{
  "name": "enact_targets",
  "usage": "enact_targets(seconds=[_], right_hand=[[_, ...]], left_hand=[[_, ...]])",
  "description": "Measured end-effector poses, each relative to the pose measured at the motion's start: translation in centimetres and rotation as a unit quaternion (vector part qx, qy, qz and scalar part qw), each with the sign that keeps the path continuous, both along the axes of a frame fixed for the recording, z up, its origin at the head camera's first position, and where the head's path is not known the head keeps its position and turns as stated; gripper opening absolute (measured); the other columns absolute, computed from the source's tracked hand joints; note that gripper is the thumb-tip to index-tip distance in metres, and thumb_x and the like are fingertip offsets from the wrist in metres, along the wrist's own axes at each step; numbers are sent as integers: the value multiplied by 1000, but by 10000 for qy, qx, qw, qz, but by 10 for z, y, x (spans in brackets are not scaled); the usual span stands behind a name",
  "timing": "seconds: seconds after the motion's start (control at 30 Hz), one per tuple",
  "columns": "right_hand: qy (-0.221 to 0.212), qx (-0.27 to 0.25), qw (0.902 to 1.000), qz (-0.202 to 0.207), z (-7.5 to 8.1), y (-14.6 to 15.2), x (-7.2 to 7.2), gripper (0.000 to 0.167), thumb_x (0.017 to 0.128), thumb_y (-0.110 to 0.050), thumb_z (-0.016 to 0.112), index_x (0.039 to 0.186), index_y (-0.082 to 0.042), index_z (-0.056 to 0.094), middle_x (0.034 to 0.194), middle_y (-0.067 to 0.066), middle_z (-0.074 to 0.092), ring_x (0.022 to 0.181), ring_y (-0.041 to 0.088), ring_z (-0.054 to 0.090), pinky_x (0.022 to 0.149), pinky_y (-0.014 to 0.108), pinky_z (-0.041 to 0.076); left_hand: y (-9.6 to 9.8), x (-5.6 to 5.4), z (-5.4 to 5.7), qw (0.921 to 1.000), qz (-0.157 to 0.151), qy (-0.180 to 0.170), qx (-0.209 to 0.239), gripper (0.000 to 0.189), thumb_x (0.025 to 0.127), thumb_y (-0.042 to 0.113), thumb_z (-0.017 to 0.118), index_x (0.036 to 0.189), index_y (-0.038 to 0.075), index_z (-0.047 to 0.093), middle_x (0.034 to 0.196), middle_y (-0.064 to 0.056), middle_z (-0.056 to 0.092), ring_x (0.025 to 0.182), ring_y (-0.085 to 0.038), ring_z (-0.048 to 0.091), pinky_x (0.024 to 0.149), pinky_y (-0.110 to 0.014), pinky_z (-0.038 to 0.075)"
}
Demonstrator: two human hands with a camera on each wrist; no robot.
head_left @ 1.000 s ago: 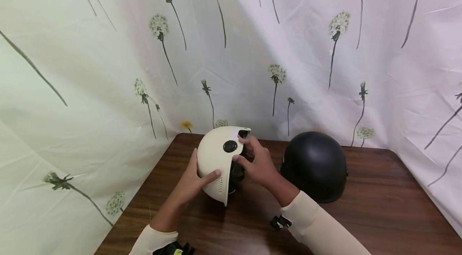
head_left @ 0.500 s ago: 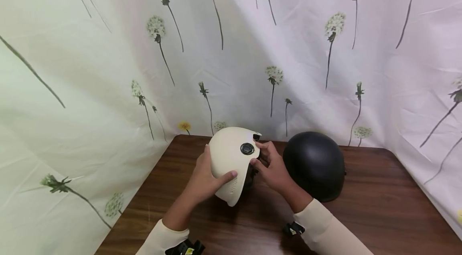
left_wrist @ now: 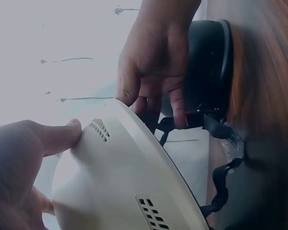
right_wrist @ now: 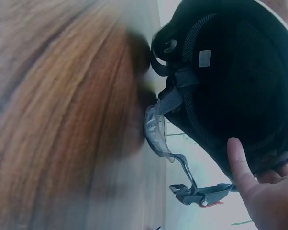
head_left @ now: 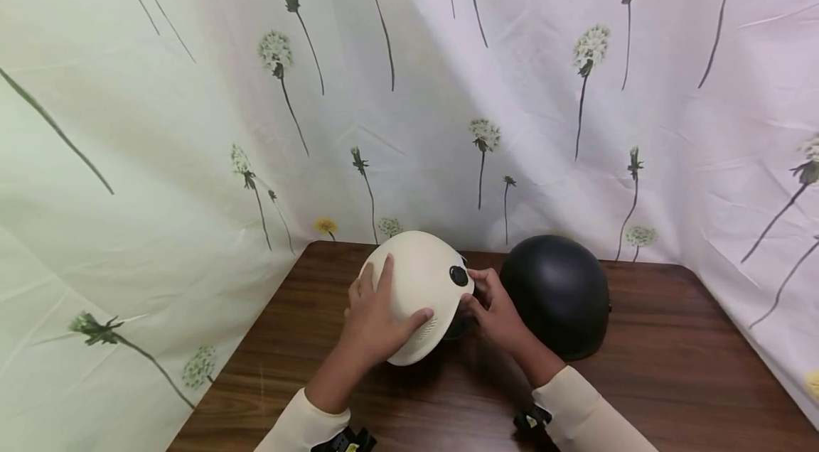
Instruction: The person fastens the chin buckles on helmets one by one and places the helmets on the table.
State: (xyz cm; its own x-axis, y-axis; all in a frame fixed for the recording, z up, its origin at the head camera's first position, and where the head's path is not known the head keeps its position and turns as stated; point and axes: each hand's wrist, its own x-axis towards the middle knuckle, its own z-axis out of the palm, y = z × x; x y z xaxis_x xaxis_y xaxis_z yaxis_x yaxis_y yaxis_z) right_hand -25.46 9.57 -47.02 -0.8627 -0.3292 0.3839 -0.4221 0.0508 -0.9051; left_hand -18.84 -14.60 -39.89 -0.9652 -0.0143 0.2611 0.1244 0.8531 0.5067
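A cream helmet is tilted over the table, its round black disc toward the right. My left hand grips the left side of the shell, fingers spread over it and thumb beside the small vent holes. At the opposite edge, my right hand holds the rim close to the disc. In the right wrist view its thumb lies inside the dark padded lining, with the other fingers outside. A chin strap hangs below the helmet, and its black buckle dangles near the right hand.
A black helmet sits on the brown wooden table, right behind my right hand. White cloth printed with dandelions hangs around the table's back and sides. A wrist camera is strapped to my left forearm.
The cream helmet has shifted right and turned, so more of its smooth top faces me. Both hands moved right with it, and the left fingers now show on top of the shell.
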Motion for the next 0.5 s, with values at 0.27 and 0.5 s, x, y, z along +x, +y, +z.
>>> enact_targets(seconds=[0.27, 0.5], right_hand=[[-364, 420, 9983, -152, -10, 3, -1, 49, 106, -16, 57, 151, -8, 38, 162, 19, 44, 121, 22, 64, 85, 38, 60], [16, 1682, 9839, -608, -4, 13, 6, 51, 105, -14, 62, 153, -6, 46, 169, 18, 34, 151, 44, 40, 105, 60, 51]], left_hand=[[3, -3, -9, 9984, -62, 356, -438, 114, 78, 73, 76, 167, 24, 25, 169, -25, 21, 150, -57, 26, 100, -80, 39], [3, -3, -17, 9976, -280, 267, -576, 113, 79, 71, 77, 167, 24, 25, 168, -25, 22, 151, -55, 24, 100, -78, 39]])
